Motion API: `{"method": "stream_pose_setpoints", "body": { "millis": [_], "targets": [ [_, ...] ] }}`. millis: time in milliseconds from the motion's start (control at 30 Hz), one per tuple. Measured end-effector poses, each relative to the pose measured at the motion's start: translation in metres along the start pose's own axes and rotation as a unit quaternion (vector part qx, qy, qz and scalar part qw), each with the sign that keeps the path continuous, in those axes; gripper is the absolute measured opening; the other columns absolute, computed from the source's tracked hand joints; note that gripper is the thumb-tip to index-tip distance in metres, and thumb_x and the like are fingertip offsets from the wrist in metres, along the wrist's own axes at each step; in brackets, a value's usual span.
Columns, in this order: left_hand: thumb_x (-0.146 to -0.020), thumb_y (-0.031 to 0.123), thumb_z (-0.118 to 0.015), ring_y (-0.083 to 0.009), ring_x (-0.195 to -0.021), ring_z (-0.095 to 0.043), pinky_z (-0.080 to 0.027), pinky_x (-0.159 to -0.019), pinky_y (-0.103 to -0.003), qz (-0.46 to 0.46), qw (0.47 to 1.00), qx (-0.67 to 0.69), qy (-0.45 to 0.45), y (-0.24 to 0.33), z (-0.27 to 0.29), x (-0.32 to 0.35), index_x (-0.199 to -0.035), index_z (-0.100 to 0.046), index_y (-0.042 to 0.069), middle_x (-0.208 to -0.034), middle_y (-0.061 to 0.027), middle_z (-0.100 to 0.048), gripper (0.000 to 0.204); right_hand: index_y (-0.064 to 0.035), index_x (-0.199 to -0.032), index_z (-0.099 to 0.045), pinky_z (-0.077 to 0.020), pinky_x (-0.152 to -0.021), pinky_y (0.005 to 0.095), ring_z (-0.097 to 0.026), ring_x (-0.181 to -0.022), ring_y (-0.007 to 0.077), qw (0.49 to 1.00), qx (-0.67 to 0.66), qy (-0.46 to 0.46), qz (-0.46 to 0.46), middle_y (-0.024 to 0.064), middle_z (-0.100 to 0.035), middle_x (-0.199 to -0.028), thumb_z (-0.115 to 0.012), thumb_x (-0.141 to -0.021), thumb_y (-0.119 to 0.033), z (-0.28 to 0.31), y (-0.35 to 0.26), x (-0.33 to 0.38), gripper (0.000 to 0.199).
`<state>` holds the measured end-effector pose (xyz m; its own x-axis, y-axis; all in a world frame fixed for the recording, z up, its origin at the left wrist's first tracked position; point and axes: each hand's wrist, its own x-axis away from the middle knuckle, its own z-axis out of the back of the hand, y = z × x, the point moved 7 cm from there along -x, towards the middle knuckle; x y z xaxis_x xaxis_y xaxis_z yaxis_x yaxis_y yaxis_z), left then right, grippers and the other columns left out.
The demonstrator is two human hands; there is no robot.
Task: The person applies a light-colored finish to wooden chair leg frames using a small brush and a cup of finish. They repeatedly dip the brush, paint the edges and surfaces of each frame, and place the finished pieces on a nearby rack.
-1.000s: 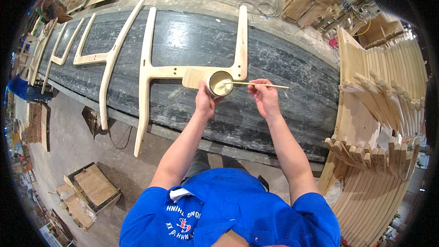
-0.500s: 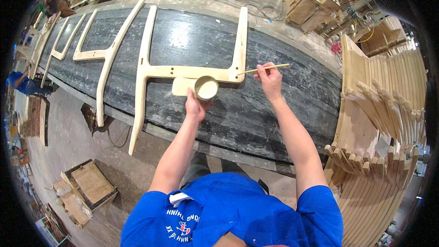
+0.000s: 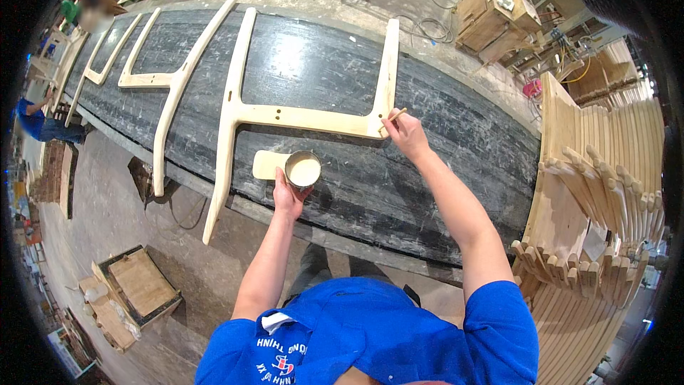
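Observation:
My left hand (image 3: 290,198) grips a small round tin (image 3: 304,169) filled with a cream-coloured substance. A flat, rounded piece of pale wood (image 3: 268,165) juts from the tin's left side; how they are joined is hidden. Pinched in my right hand (image 3: 410,135) is a thin wooden stick (image 3: 394,120). Its lower end is at the right corner of an H-like pale wooden chair frame (image 3: 306,118), close to a small dark hole there. The frame lies flat on the dark worktable (image 3: 370,192), with more holes along its crossbar.
More pale frames (image 3: 171,93) lie along the table to the left. Stacked wooden parts (image 3: 598,178) rise at the right end. A low wooden stool (image 3: 142,285) stands on the floor at lower left. Another person in blue (image 3: 32,117) is at the far left.
My left hand has drawn the tin down and left, away from the crossbar. My right hand has come nearer to the frame's corner, and the stick now stands steeper.

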<state>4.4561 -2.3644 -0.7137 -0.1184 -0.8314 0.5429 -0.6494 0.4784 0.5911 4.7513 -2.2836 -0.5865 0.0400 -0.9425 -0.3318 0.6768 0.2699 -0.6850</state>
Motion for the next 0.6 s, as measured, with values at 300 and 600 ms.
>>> {"method": "stream_pose_setpoints", "body": {
  "millis": [300,600],
  "targets": [
    [-0.093,0.054,-0.027,-0.0174,-0.099,-0.056,-0.050,-0.070,-0.037,-0.019,1.000,0.000,0.003,0.004,0.005,-0.001,-0.123,-0.046,0.017,-0.113,-0.0015,-0.057,0.052,-0.0026,-0.078,-0.054,-0.0466,-0.057,0.0348,-0.059,-0.063,0.0293,0.999,-0.036,0.005,-0.035,0.0133,-0.058,-0.069,-0.061,-0.082,-0.016,0.017,-0.001,-0.030,0.015],
    [-0.092,0.056,-0.029,-0.0185,-0.097,-0.058,-0.051,-0.071,-0.038,-0.008,1.000,0.001,0.011,0.000,0.011,0.002,-0.122,-0.048,0.018,-0.112,-0.0007,-0.059,0.051,-0.0023,-0.081,-0.055,-0.0465,-0.058,0.0381,-0.059,-0.066,0.0341,1.000,0.004,-0.020,-0.014,0.0169,-0.058,-0.070,-0.061,-0.081,-0.013,-0.002,0.016,-0.029,0.013]
  ]
}}
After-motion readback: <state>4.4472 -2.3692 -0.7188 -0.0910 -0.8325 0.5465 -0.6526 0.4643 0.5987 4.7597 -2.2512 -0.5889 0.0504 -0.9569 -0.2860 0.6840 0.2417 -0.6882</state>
